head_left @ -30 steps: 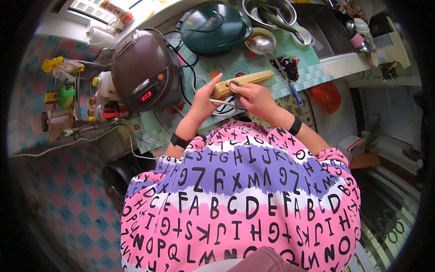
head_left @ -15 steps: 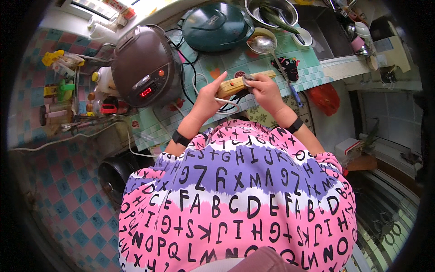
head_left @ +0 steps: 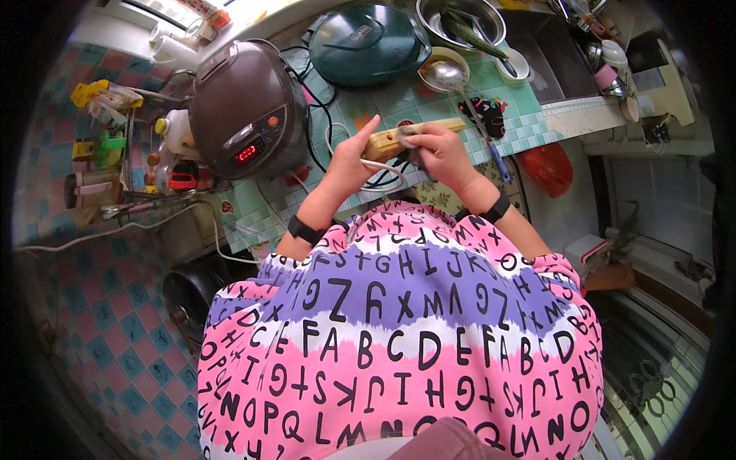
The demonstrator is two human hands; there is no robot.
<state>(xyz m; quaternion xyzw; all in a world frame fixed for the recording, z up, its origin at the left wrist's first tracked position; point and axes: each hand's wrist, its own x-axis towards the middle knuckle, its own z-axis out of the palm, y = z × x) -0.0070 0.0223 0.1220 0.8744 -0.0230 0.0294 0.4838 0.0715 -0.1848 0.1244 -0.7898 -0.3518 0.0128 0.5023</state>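
My left hand (head_left: 346, 162) is closed around the left end of a long, yellowed power strip (head_left: 381, 143), its thumb pointing up. A small red switch shows near that end of the strip. Pinched in the fingers of my right hand (head_left: 445, 152) is a grey cleaning cloth (head_left: 406, 134), pressed against the strip's upper face near its middle. A white cord (head_left: 395, 184) loops below the strip, close to my left hand. Both wrists wear black bands. The fingers under the strip are partly hidden.
On the green tiled counter stand a brown rice cooker (head_left: 244, 115) with a lit red display and a dark green lidded electric pan (head_left: 366, 46). A ladle (head_left: 445, 75) rests in a bowl, beside a metal basin (head_left: 491, 14). Black cables run beside the cooker. A red bag (head_left: 548, 169) hangs at right.
My right hand has slid the cloth slightly left along the power strip, toward the switch. My left hand keeps its hold and has shifted only slightly.
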